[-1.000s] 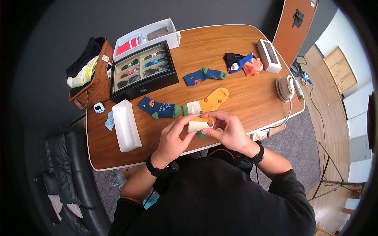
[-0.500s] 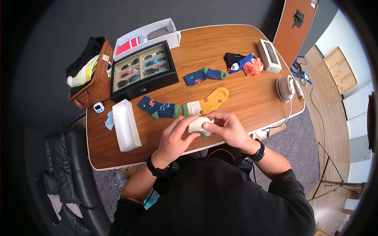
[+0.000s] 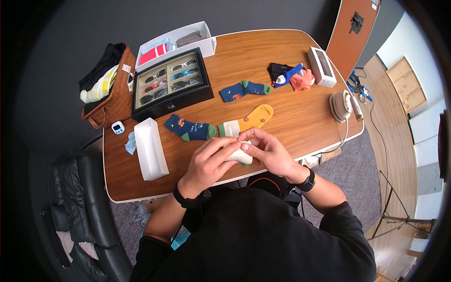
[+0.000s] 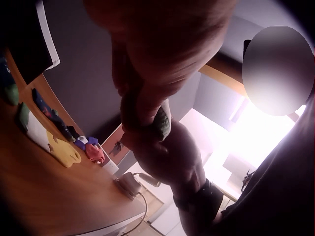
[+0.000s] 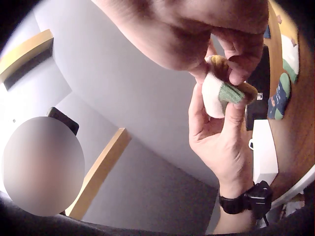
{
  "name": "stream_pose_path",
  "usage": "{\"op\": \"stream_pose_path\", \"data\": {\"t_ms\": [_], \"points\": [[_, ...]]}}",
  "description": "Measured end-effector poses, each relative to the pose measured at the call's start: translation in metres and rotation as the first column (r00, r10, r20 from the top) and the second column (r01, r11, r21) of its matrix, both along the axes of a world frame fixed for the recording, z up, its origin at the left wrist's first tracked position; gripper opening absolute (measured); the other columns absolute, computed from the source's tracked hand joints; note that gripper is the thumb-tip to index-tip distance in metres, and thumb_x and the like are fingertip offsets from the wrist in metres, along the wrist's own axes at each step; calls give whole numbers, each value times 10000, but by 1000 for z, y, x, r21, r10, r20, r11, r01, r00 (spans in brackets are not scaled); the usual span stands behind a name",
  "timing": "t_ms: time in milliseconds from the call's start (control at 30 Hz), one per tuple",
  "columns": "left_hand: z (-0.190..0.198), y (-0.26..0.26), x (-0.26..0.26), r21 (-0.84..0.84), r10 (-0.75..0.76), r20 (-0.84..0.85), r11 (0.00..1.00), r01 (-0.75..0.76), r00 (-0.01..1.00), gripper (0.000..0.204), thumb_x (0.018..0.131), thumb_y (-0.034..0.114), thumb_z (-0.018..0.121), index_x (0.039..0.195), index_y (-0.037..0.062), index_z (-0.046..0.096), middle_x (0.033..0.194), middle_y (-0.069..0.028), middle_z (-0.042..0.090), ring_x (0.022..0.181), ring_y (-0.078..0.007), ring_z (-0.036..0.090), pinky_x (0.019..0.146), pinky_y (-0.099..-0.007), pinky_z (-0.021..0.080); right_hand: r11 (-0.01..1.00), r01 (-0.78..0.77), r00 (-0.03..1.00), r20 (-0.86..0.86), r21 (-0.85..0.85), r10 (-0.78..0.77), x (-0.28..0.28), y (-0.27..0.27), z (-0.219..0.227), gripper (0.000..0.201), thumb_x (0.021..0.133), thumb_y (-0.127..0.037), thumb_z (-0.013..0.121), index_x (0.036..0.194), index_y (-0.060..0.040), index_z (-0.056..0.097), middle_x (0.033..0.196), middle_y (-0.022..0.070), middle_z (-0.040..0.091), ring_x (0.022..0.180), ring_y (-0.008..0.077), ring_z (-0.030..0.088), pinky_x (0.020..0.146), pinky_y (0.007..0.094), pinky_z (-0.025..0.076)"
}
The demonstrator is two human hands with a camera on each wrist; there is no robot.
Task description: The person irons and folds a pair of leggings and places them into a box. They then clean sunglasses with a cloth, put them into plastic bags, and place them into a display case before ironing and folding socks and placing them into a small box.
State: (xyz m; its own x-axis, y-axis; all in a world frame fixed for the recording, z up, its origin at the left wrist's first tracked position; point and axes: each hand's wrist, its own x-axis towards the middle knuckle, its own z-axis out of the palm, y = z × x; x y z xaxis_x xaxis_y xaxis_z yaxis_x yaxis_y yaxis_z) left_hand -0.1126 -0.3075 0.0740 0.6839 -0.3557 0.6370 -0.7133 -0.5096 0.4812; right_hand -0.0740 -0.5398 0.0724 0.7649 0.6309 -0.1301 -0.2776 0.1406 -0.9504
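Note:
A bundled sock [image 3: 238, 155], white with some green, is held between both hands above the table's near edge. My left hand [image 3: 206, 163] grips its left side, and my right hand [image 3: 271, 157] pinches it from the right. In the right wrist view the bundle [image 5: 212, 96] shows white, green and yellow parts, with the left hand's thumb on the green part. Just beyond the hands lies a flat yellow and white sock [image 3: 256, 118]. To its left rests a navy sock with green ends [image 3: 190, 129]; another navy sock [image 3: 244, 90] lies farther back.
On the left stand an empty white box [image 3: 151, 150], a sunglasses case [image 3: 172, 84], a white box with folded clothes [image 3: 174, 43] and a brown basket [image 3: 112, 96]. At the right are black, blue and coral socks [image 3: 291, 76], a windowed box [image 3: 322, 67] and an iron [image 3: 340, 106].
The bundled sock has turned between the hands, its yellow and brown side going out of the head view. The left fingers have moved over its top; the right fingers have shifted slightly.

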Motion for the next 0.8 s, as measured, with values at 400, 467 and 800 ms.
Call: {"op": "stream_pose_path", "data": {"t_ms": [400, 467, 800], "points": [[10, 18, -10, -103, 60, -352, 989, -102, 934, 397, 805, 16, 871, 1183, -4, 750, 1087, -143, 777, 958, -328, 772, 849, -361, 609, 939, 252, 599, 799, -235, 39, -10, 15, 18, 462, 886, -112, 862, 1293, 11, 684, 1075, 132, 650, 861, 273, 683, 771, 375, 581], [3, 21, -13, -259, -58, -550, 960, -105, 833, 395, 812, 30, 883, 1182, -7, 749, 1068, -147, 792, 939, -295, 789, 844, -354, 611, 922, 227, 535, 832, -314, 151, -10, 13, 17, 486, 875, -68, 856, 1324, -3, 683, 1117, 160, 691, 958, 333, 710, 811, 390, 585], [3, 30, -26, 100, 30, -387, 995, 10, 922, 372, 848, 81, 843, 1187, -8, 720, 1056, -144, 755, 958, -331, 763, 833, -405, 613, 881, 67, 646, 694, -468, 319, -14, 24, 14, 337, 894, -100, 817, 1187, 16, 698, 924, 185, 697, 790, 357, 712, 720, 429, 576]]}}
